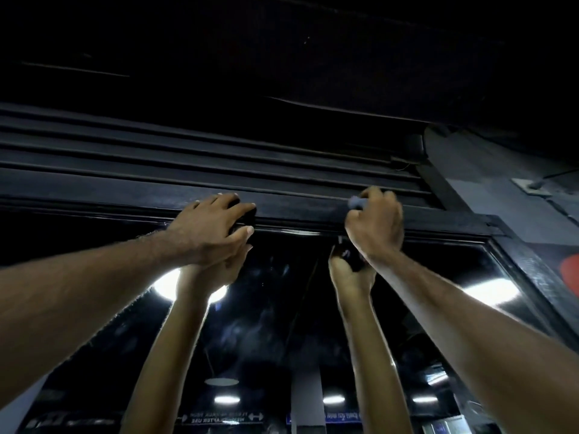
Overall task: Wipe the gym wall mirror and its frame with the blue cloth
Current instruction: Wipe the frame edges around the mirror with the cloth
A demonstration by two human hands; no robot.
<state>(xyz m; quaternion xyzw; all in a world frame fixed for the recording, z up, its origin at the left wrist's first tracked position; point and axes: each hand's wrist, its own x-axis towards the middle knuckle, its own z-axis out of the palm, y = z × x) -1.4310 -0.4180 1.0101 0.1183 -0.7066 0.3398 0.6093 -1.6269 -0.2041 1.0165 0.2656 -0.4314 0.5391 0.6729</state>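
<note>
Right hand (376, 223) was fisted round the bunched blue cloth (357, 202), only a scrap of it showing, and pressed it on the black top frame bar (297, 211) of the wall mirror (282, 324), likely for rubbing force. Left hand (213, 227) lay straight-fingered on the frame, left of the cloth, holding nothing, probably bracing. Ribbed black panel (188, 145) sat above the frame, grey wall (470, 170) to its right. Reflected arms and round lights (492, 291) cluttered the glass below.

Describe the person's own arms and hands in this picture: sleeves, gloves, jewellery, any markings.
Both arms are bare as far as the picture shows: no sleeve reaches the left forearm or the right forearm. The left hand and right hand wear no gloves, and no ring, watch or wristband shows. Fine hair edges the left forearm. No markings are visible.
</note>
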